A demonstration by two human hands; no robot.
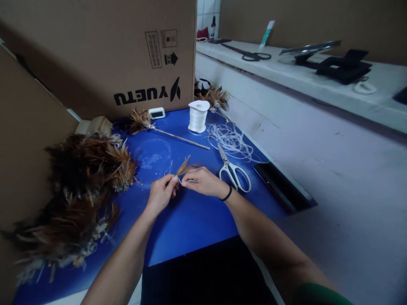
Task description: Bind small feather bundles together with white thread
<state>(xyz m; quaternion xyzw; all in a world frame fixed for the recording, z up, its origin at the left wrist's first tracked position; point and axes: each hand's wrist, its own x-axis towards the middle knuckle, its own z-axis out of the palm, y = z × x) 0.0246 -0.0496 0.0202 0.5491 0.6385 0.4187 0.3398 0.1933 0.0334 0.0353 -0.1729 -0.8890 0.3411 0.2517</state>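
Upside down on the cardboard box (95, 46) by the far edge of the desk (197, 220) stands "YUETU" (140, 97), with a leaf-like mark (175, 89) and black arrow (171, 58).

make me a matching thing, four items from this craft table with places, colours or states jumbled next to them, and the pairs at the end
Things:
1. scissors
2. spool
3. small tan feathers
4. wristband

Places, colours, states:
A. pinched in the left hand
B. lying flat, white handles nearest the person
C. black
D. standing upright on the blue tabletop

Pairs: 1-B, 2-D, 3-A, 4-C
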